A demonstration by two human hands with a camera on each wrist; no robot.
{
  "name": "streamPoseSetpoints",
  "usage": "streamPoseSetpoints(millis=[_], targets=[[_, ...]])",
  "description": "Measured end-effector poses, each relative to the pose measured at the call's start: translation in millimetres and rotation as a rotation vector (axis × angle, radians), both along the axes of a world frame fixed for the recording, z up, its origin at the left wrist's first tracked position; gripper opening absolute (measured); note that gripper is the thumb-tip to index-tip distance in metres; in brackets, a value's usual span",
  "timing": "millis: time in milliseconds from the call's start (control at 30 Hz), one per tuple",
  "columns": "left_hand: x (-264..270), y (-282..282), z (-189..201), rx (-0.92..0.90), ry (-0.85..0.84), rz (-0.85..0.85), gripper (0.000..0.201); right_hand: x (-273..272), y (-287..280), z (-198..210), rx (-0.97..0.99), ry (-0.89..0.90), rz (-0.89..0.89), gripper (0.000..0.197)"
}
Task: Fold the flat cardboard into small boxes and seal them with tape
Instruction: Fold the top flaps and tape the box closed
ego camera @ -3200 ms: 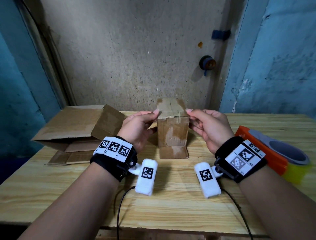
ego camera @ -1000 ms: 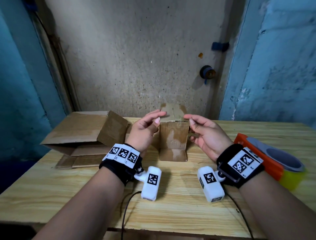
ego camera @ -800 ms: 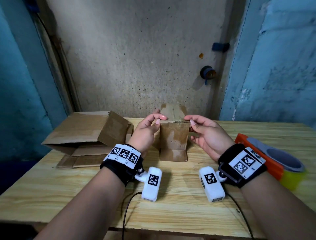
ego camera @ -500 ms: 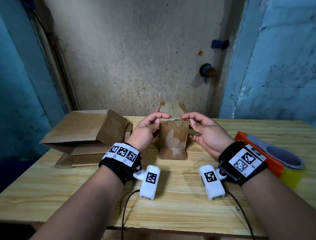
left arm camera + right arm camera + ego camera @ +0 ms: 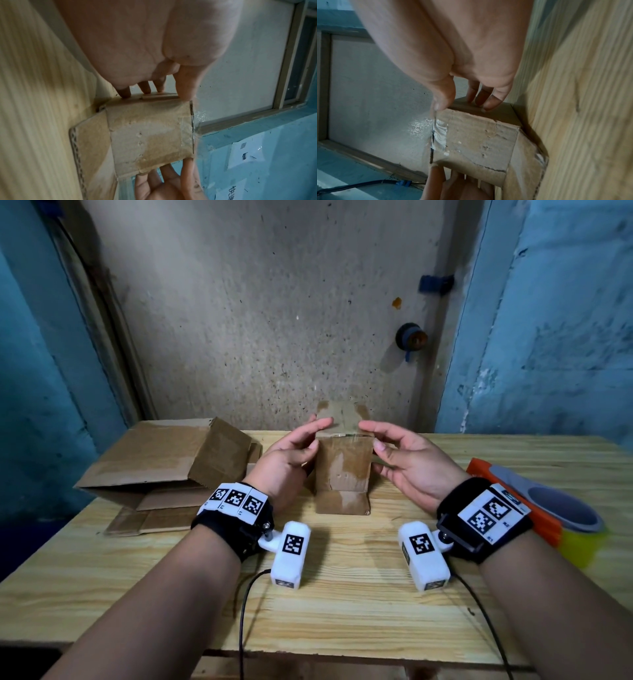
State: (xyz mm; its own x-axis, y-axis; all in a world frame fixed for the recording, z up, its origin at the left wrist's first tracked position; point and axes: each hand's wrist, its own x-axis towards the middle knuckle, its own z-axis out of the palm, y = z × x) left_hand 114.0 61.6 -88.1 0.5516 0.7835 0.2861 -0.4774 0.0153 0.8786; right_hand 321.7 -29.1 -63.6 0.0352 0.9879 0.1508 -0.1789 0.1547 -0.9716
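My left hand [image 5: 286,463] is on the left side of the small box [image 5: 343,474], thumb at the top near corner and the other fingers [image 5: 125,92] resting their tips on the side wall, loosely curved rather than clenched. My right hand [image 5: 407,463] mirrors it on the right side: the thumb [image 5: 443,100] pinches the top front edge where a strip of clear tape [image 5: 439,136] shines, and the other fingertips press the right wall. I grip the box from both sides.

The box stands upright on the wooden table [image 5: 342,594], near the middle towards the far edge, its long axis vertical. Its far top flap [image 5: 342,414] stands up above my fingers, and a bottom flap [image 5: 342,501] lies flat on the table towards me.

To the left, well apart, a larger open carton [image 5: 164,463] lies on its side. A tape dispenser [image 5: 534,508] sits near the right edge, beside my right wrist. Bare table stretches between the box and the near edge.
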Motion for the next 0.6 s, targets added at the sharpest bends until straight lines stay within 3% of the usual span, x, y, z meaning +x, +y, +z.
streamPoseSetpoints(millis=[133, 267, 500, 600], targets=[[-1, -2, 2, -0.029, -0.009, 0.054, 0.059, 0, 2, 0, -0.004, -0.006, -0.007, 0.041], [1, -2, 4, -0.106, -0.008, 0.176, 0.04, -3, 1, 1, 0.026, 0.027, -0.053, 0.04], [2, -10, 12, -0.218, -0.063, 0.204, 0.007, -2, 2, 1, 0.044, 0.016, -0.175, 0.025], [2, -10, 12, -0.252, -0.11, 0.222, 0.017, 0, 3, 3, 0.037, 0.027, -0.186, 0.021]])
